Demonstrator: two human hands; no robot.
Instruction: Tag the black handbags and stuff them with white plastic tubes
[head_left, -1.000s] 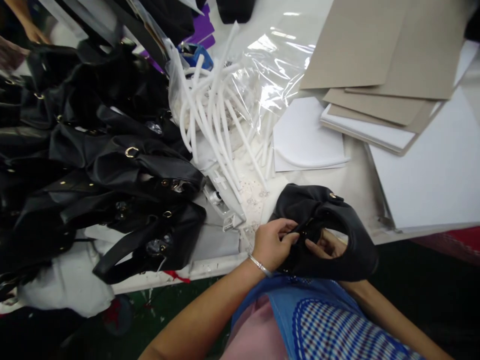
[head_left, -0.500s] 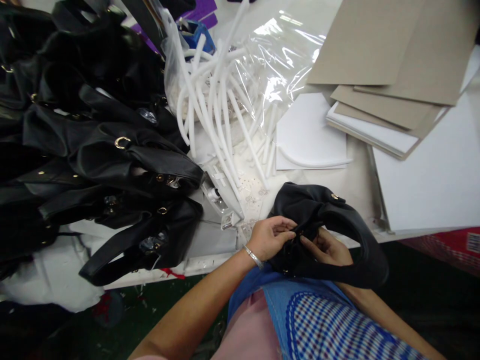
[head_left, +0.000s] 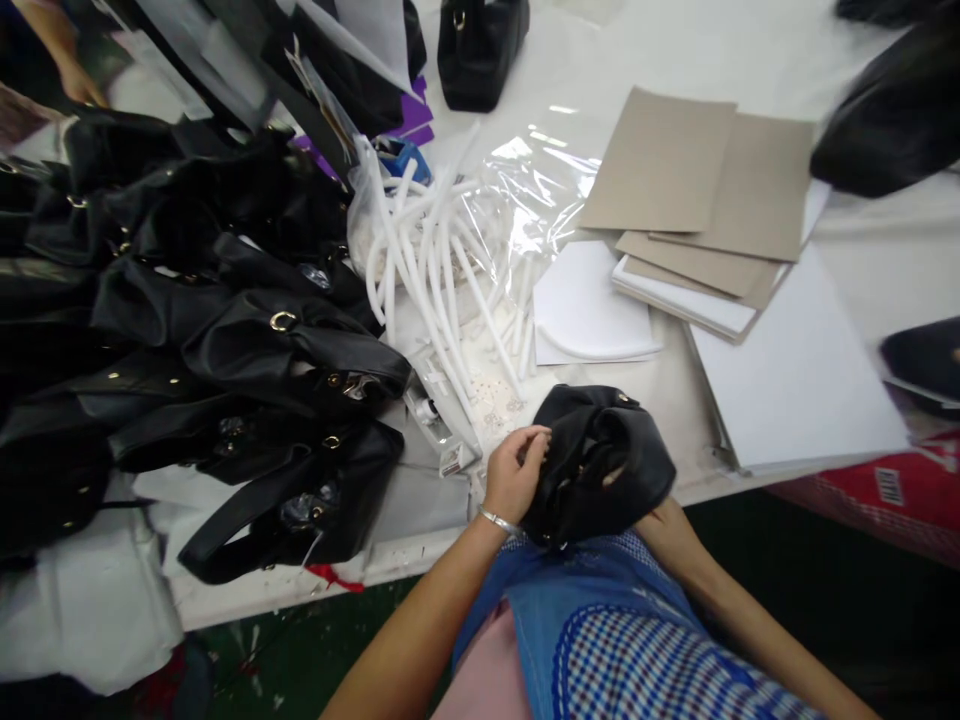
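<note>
A soft black handbag (head_left: 577,500) with a wide loop handle (head_left: 649,455) rests at the table's front edge, against my lap. At its left side is my left hand (head_left: 516,472), with the fingers curled and thumb and fingertips pinched together at the bag's edge. My right hand (head_left: 613,478) reaches behind the handle into the bag's opening. Only a bit of it shows through the loop, and its fingers are mostly hidden. Small metal fittings on the bag are too blurred to make out.
Many black handbags (head_left: 247,340) are heaped on the left. White tubes (head_left: 431,270) lie on clear plastic (head_left: 525,170) beyond my hands. Brown boards (head_left: 667,160) and white sheets (head_left: 802,390) are stacked at right. A grey metal holder (head_left: 442,410) stands nearby. Another person's hand (head_left: 79,85) shows far left.
The view has shifted, showing more of the far table. The bag's handle has swung in toward the bag. My left hand has drawn to the bag's left edge; my right has gone deeper behind the handle.
</note>
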